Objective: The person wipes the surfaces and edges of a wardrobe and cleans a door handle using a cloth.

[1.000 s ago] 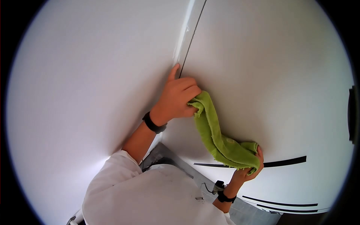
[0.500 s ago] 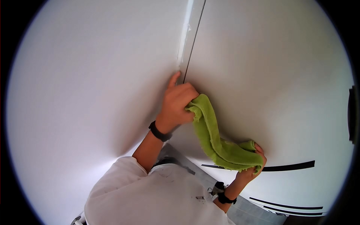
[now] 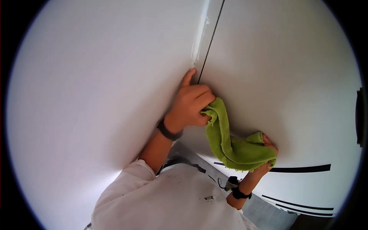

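Observation:
My left hand (image 3: 191, 105) has its index finger stretched up, the tip pressed on the corner joint at the lower end of a glossy white bead of what looks like sealant (image 3: 200, 36). Its other fingers are curled around one end of a green cloth (image 3: 220, 143) with frayed edges. From there the cloth hangs in a slack curve to my right hand (image 3: 270, 143), lower and farther right. That hand is closed on the cloth's other end, and folds of it cover most of the fingers.
White surfaces (image 3: 96, 76) meet at the joint, with a thin dark gap (image 3: 211, 42) running just right of the bead. Black strips (image 3: 303, 168) cross the right-hand surface low down. Below is a grey tiled floor (image 3: 264, 214). A dark object (image 3: 359, 117) sits at the far right edge.
In the view, both hands and the cloth have shifted a little right, as have the joint and strips. My left index fingertip remains on the joint, near the bead's lower end.

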Motion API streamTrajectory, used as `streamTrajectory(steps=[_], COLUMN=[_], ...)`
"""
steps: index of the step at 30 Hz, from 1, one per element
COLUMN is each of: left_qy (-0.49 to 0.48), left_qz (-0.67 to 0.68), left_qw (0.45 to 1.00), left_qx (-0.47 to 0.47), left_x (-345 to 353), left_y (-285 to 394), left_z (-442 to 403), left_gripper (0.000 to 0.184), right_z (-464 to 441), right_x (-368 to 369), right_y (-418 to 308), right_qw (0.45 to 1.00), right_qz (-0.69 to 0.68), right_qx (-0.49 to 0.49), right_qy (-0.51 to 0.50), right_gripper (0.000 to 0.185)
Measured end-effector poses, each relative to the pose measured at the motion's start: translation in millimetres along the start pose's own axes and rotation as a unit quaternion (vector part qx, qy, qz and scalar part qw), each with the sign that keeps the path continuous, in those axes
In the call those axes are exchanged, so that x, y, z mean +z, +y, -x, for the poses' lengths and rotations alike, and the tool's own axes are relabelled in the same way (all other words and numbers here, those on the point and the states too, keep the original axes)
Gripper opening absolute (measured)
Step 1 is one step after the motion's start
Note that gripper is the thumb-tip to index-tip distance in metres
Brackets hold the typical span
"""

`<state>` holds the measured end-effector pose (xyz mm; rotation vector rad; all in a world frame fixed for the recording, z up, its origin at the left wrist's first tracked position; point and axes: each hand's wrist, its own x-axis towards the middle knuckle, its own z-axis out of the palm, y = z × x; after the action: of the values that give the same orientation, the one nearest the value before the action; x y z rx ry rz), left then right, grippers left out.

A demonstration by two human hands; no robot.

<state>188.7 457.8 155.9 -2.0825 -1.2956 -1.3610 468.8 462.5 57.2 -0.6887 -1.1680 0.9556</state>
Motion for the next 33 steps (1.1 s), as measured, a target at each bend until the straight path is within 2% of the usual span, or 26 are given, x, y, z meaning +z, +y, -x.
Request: streamTrajectory(steps=[4, 6, 11, 14, 17, 18, 20, 21, 23, 24, 26, 28, 29, 33], left_qy=[0.013, 0.031, 0.064, 0.059, 0.029, 0.028, -0.026, -0.02, -0.066, -0.062, -0.071, -0.065, -0.048, -0.052], left_qz=[0.017, 0.039, 0.013, 0.044, 0.057, 0.061, 0.031, 0.037, 0.035, 0.036, 0.013, 0.01, 0.025, 0.017], left_qw=[1.0, 0.999, 0.998, 0.997, 0.997, 0.997, 0.997, 0.996, 0.994, 0.994, 0.994, 0.995, 0.996, 0.996], left_qx=[-0.001, 0.0, 0.014, 0.002, -0.034, -0.034, -0.065, -0.075, -0.082, -0.079, -0.083, -0.08, -0.068, -0.07], left_x=[-17.6, -19.6, -15.6, -9.7, 11.2, 13.4, 17.0, 20.3, 36.4, 42.0, 24.8, 28.3, 50.9, 49.1], left_y=[-4.7, -9.0, -4.1, -2.7, 13.0, 16.0, 25.4, 29.5, 35.2, 38.4, 32.4, 31.6, 35.8, 38.1], left_z=[0.2, 5.7, 4.9, 11.0, 20.2, 20.0, 21.9, 22.5, 25.4, 24.7, 23.2, 23.9, 33.2, 33.3], left_gripper=[0.015, 0.015, 0.013, 0.013, 0.013, 0.013, 0.013, 0.013, 0.014, 0.014, 0.018, 0.02, 0.022, 0.023], right_z=[-6.0, -8.7, -5.4, -1.6, 5.3, 5.3, 5.6, 3.3, 0.1, -2.6, -1.9, -2.7, -2.1, -2.7], right_x=[10.0, 12.9, 16.5, 7.4, -8.4, -8.2, -5.7, -4.4, -14.4, -15.8, -3.2, -4.0, -21.8, -15.9], right_y=[-6.2, -8.1, -15.8, -6.5, 7.0, 7.0, 0.5, -1.0, 5.3, 9.7, 9.4, 10.0, 18.3, 18.2], right_qw=[1.0, 0.999, 0.998, 0.998, 0.998, 0.998, 0.998, 0.997, 0.997, 0.997, 0.997, 0.999, 0.998, 0.996], right_qz=[0.007, -0.036, 0.055, 0.035, -0.051, -0.049, 0.054, 0.055, 0.053, 0.026, -0.035, -0.018, -0.006, 0.005], right_qx=[0.02, 0.004, 0.017, 0.031, -0.016, -0.016, 0.0, -0.007, -0.039, -0.068, -0.065, -0.043, -0.058, -0.089], right_qy=[0.022, -0.003, 0.033, 0.053, 0.039, 0.042, 0.046, 0.052, 0.036, 0.029, 0.007, 0.009, 0.011, 0.012], right_gripper=[0.021, 0.021, 0.021, 0.022, 0.029, 0.029, 0.031, 0.033, 0.034, 0.035, 0.037, 0.037, 0.037, 0.034])
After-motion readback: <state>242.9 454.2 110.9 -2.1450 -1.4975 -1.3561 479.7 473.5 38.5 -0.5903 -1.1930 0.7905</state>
